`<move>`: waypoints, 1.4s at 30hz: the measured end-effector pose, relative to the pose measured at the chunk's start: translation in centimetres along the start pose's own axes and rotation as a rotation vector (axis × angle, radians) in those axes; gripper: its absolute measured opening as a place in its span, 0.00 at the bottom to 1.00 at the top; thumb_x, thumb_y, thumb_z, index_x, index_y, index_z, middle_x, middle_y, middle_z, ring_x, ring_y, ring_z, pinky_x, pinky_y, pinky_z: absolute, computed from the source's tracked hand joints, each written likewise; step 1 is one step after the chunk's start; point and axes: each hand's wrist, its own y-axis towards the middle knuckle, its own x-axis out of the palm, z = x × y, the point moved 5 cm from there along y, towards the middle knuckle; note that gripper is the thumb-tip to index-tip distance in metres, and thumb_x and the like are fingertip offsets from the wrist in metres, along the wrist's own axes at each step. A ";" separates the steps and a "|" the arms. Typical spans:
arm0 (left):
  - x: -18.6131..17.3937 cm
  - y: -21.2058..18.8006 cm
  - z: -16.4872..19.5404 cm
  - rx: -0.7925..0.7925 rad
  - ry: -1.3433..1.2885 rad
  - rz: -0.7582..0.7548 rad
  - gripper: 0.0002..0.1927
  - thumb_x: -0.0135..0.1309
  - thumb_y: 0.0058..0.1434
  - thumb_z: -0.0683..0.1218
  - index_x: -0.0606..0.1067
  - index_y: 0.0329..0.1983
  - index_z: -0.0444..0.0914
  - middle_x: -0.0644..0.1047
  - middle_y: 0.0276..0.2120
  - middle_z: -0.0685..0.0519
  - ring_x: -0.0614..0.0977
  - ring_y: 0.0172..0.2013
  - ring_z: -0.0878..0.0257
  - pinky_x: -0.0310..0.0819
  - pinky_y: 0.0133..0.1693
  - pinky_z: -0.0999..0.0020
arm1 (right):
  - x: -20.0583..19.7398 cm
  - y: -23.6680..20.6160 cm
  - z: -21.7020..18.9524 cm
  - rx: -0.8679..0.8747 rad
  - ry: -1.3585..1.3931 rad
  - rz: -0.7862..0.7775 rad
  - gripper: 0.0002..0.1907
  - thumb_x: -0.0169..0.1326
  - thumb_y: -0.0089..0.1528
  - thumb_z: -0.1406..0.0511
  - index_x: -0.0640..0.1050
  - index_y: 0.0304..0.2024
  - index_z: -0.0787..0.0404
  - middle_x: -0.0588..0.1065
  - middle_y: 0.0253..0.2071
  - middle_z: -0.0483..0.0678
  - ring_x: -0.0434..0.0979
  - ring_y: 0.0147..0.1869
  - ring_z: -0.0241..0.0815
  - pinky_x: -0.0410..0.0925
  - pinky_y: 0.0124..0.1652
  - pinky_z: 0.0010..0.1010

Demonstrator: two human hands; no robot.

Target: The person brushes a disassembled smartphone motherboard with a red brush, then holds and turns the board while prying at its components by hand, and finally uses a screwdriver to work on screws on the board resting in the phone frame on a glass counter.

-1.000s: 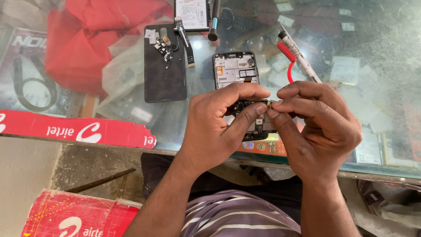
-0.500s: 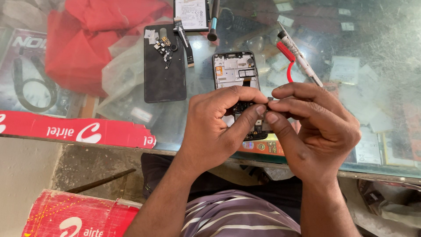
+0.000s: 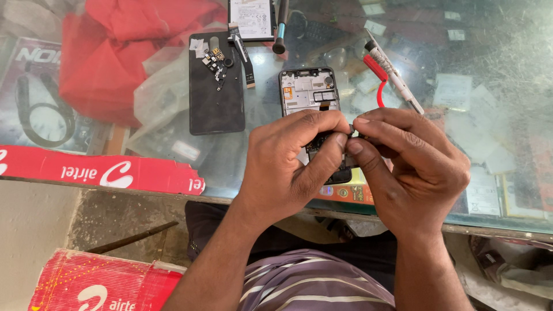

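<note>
1. Over the near edge of the glass counter (image 3: 495, 52), my left hand (image 3: 291, 167) and my right hand (image 3: 415, 167) meet fingertip to fingertip.
2. Both sets of fingers are pinched shut on one small dark part (image 3: 351, 129); thumb and forefinger of each hand press on it from opposite sides, and it is too small for me to tell what it is.
3. Just under my hands lies an opened phone (image 3: 309, 92), back off, insides showing; its lower half is hidden by my fingers.
4. Left of it on the counter lies a black back cover (image 3: 214, 109), with tiny loose parts (image 3: 214, 60) heaped at its far end.
5. Toward the far edge sit a flat battery (image 3: 250, 17) and a dark-handled screwdriver (image 3: 280, 26).
6. Right of the phone lies a white pen-shaped tool (image 3: 397, 80) with a red clip.
7. At the far left corner lies a red cloth (image 3: 115, 52), and a red strip (image 3: 98, 170) runs along the near edge.
</note>
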 end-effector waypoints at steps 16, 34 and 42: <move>0.0 0.1 0.0 -0.040 0.002 0.005 0.09 0.56 0.70 0.39 0.78 0.51 0.34 0.83 0.40 0.50 0.87 0.39 0.66 0.82 0.43 0.74 | -0.2 -0.2 0.4 0.075 0.045 0.023 0.10 0.64 0.63 0.77 0.80 0.46 0.69 0.80 0.42 0.53 0.82 0.42 0.34 0.74 0.36 0.19; -0.2 0.1 0.1 -0.052 0.050 0.038 0.07 0.62 0.67 0.38 0.79 0.47 0.35 0.84 0.39 0.51 0.87 0.38 0.68 0.81 0.41 0.75 | -0.2 -0.2 0.5 0.140 0.044 0.011 0.11 0.65 0.62 0.74 0.81 0.48 0.66 0.81 0.45 0.51 0.80 0.41 0.30 0.69 0.34 0.16; 0.3 0.4 -0.6 -0.107 0.036 0.035 0.05 0.59 0.67 0.36 0.78 0.45 0.34 0.83 0.38 0.50 0.86 0.37 0.64 0.82 0.39 0.71 | 0.3 -0.5 1.4 0.219 0.006 -0.035 0.09 0.64 0.68 0.72 0.82 0.52 0.65 0.82 0.43 0.48 0.76 0.35 0.26 0.65 0.31 0.15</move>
